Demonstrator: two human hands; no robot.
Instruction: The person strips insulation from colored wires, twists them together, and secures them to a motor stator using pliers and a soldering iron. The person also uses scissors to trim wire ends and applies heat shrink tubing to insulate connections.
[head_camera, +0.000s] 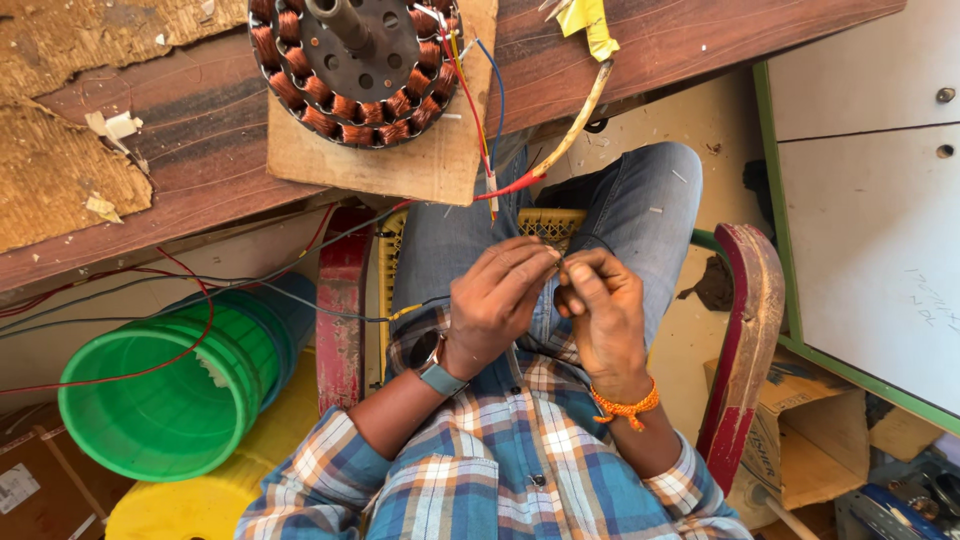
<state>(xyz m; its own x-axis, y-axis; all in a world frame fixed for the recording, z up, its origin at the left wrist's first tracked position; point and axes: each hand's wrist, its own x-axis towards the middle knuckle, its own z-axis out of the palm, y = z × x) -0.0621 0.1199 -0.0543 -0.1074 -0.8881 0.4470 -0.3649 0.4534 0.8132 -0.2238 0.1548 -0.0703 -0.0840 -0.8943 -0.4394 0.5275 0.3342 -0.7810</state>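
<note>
left hand (497, 297): i saw it over the lap, fingers pinched on a thin wire (560, 262).
right hand (603, 305): fingertips gripped the same wire, touching the left.
wire: probably light, soft, easily bent; best held near its end.
stator (355, 65): on the bench (200, 130), apart.

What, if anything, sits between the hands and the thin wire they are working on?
Nothing visible. The left hand and right hand meet fingertip to fingertip over the lap, pinching a thin dark wire directly.
</note>
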